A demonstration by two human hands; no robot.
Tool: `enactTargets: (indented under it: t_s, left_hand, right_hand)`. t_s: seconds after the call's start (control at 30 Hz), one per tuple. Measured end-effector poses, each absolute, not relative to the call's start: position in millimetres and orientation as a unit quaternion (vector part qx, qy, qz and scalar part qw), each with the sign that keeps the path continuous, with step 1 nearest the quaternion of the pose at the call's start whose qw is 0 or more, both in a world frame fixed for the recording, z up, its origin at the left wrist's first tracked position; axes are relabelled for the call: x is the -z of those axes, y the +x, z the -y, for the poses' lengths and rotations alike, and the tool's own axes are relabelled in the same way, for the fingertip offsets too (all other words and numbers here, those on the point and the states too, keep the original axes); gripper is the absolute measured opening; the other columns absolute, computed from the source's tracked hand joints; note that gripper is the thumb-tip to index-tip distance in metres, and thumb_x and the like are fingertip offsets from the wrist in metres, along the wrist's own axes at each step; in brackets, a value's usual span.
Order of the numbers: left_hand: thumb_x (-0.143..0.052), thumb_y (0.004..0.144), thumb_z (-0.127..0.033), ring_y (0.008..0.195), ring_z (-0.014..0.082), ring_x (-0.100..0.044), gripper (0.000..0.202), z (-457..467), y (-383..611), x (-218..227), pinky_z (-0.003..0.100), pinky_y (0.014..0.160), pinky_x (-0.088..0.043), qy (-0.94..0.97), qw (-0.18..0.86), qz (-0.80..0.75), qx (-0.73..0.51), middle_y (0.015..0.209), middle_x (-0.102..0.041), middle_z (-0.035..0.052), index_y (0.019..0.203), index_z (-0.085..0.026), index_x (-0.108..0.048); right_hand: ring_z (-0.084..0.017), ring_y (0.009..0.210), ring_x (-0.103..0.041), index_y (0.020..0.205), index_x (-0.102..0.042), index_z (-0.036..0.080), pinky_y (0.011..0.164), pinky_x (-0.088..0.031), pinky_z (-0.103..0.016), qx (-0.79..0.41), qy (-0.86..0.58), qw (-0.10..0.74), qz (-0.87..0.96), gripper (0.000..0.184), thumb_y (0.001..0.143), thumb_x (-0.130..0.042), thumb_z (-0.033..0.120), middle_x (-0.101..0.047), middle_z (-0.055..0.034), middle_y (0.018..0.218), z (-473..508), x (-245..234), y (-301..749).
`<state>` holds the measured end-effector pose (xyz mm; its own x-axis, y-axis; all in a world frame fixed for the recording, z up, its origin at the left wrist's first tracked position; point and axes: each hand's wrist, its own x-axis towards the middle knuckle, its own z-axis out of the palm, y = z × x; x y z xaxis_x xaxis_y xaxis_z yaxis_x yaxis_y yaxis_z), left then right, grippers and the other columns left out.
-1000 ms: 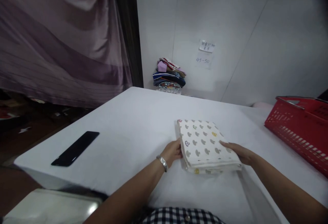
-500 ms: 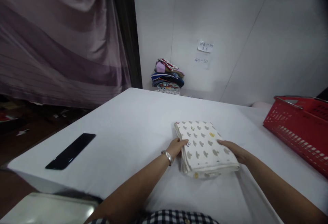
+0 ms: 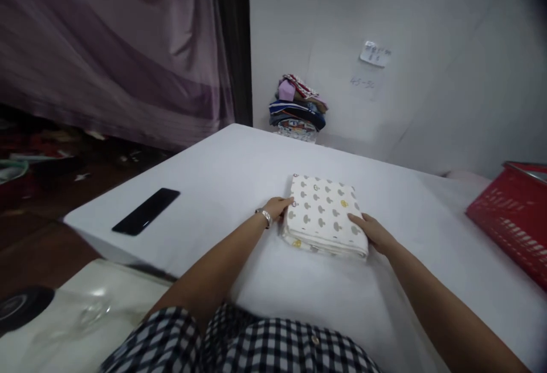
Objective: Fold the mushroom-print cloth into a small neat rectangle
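Note:
A folded white cloth [image 3: 323, 212] printed with grey mushroom shapes and a few coloured ones lies on the white-covered table [image 3: 213, 173]. Its layers show along the near edge. My left hand [image 3: 278, 207], with a silver bracelet at the wrist, grips the cloth's left edge, thumb on top and the other fingers mostly hidden. On the opposite side my right hand [image 3: 372, 232] holds the right edge, its thumb over the upper face and its lower fingers out of sight.
A black phone-like slab [image 3: 146, 211] lies on the table's left part. At the right stands a red plastic basket [image 3: 513, 213]. A stack of folded fabrics [image 3: 298, 108] rises beyond the far edge, near handwritten paper notes [image 3: 375, 54] on the wall. A purple curtain [image 3: 128, 48] hangs at left.
The camera view has shifted, with table and objects appearing higher and the basket further right. The cloth is turned slightly and still between both hands.

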<state>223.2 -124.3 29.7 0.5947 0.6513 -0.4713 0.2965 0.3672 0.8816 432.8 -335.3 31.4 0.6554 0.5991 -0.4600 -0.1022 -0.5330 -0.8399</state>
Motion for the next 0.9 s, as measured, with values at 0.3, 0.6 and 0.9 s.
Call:
enactTargets:
  t_s: [0.3, 0.6, 0.9]
  left_hand:
    - [-0.068, 0.07, -0.027, 0.061, 0.0126, -0.057, 0.039, 151, 184, -10, 0.027, 0.062, -0.048, 0.502, 0.745, -0.41, -0.156, 0.074, -0.061, 0.0031, 0.104, -0.014, -0.054]
    - [-0.061, 0.073, -0.026, 0.072, 0.0132, -0.056, 0.02, 165, 194, 3, 0.023, 0.065, -0.043, 0.647, 0.603, -0.397, -0.245, 0.079, -0.062, 0.0027, 0.089, -0.015, -0.057]
    - [-0.058, 0.076, -0.039, 0.079, 0.0153, -0.057, 0.029, 169, 189, 2, 0.025, 0.071, -0.043, 0.664, 0.594, -0.388, -0.237, 0.089, -0.064, 0.0045, 0.093, -0.015, -0.06]
  right_hand:
    - [-0.026, 0.107, -0.054, 0.12, -0.052, 0.02, 0.084, -0.048, -0.04, -0.038, -0.796, 0.303, 0.523, 0.05, 0.083, -0.046, 0.052, -0.056, -0.012, 0.122, 323, -42, 391]
    - [-0.026, 0.109, -0.05, 0.121, -0.055, 0.023, 0.093, -0.042, -0.041, -0.075, -0.688, 0.278, 0.666, 0.049, 0.078, -0.059, 0.046, -0.055, -0.0098, 0.118, 280, -27, 316]
    - [-0.021, 0.075, -0.062, 0.093, -0.065, 0.021, 0.066, -0.051, -0.029, -0.277, -0.73, 0.552, 0.293, 0.035, 0.075, -0.061, 0.05, -0.068, -0.0007, 0.076, 290, -14, 340]
